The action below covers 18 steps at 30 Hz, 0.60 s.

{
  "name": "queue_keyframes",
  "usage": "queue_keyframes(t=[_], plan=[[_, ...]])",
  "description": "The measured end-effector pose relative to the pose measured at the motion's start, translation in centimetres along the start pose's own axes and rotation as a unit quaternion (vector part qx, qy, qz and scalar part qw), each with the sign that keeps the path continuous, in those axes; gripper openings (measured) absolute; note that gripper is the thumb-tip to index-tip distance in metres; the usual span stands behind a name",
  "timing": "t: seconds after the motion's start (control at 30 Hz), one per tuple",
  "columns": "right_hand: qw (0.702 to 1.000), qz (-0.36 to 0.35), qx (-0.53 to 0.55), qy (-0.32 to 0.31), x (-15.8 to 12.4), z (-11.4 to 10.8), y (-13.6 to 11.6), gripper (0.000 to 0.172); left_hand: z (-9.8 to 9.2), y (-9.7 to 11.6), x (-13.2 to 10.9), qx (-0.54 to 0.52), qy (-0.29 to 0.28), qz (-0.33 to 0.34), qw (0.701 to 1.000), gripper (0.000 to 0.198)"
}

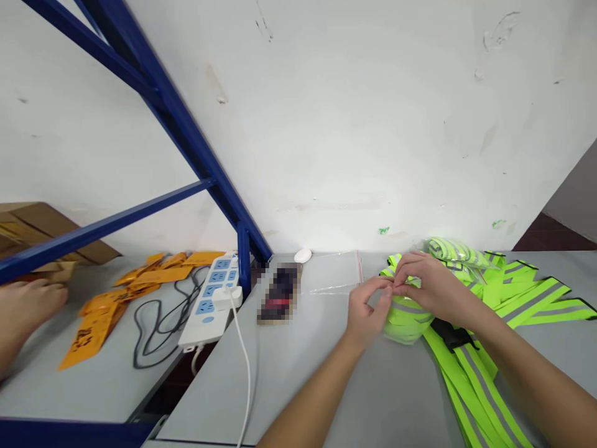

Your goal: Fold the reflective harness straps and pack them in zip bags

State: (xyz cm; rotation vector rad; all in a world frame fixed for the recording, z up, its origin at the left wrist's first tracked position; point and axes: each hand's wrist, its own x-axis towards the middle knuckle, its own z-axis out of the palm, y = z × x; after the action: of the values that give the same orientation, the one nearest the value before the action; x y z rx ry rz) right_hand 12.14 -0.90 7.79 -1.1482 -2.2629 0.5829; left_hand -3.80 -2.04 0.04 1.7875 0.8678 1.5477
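In the head view, a rolled reflective vest [405,318], fluorescent yellow-green with grey bands, sits on the grey table [373,392] just in front of the person. The left hand [366,314] and right hand [431,285] meet at its top edge, fingertips narrowed to a pinch on the fabric there. Loose reflective straps [471,367] trail from it toward the near-right table edge. A clear zip bag [333,274] lies flat just beyond the left hand, near the wall [349,124]. A phone [278,292] rests farther left, with bare tabletop between it and the left forearm.
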Motion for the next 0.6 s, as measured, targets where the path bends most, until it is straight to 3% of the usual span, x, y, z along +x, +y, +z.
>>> queue_keyframes(t=[0.17, 0.27, 0.4, 0.5, 0.6], plan=[[0.999, 0.029, -0.002, 0.024, -0.7, 0.0, 0.4, 0.014, 0.1, -0.5, -0.1, 0.087, 0.049, 0.07, 0.993, 0.014], [0.999, 0.043, -0.016, 0.018, -1.9, -0.6, 0.7, 0.019, 0.3, -0.8, -0.5, 0.081, 0.069, 0.066, 0.992, 0.015], [0.995, 0.078, 0.053, 0.014, -3.6, -0.9, 2.2, 0.031, 1.0, -1.1, -1.2, 0.04, 0.082, 0.008, 0.996, 0.019], [0.988, 0.091, 0.112, 0.045, -4.3, -0.2, 3.9, 0.036, 1.5, -0.9, -1.4, -0.042, 0.089, -0.064, 0.993, 0.021], [0.981, 0.075, 0.152, 0.097, -4.7, 1.0, 5.0, 0.03, 1.6, -0.4, -1.0, -0.144, 0.044, -0.139, 0.979, 0.029]])
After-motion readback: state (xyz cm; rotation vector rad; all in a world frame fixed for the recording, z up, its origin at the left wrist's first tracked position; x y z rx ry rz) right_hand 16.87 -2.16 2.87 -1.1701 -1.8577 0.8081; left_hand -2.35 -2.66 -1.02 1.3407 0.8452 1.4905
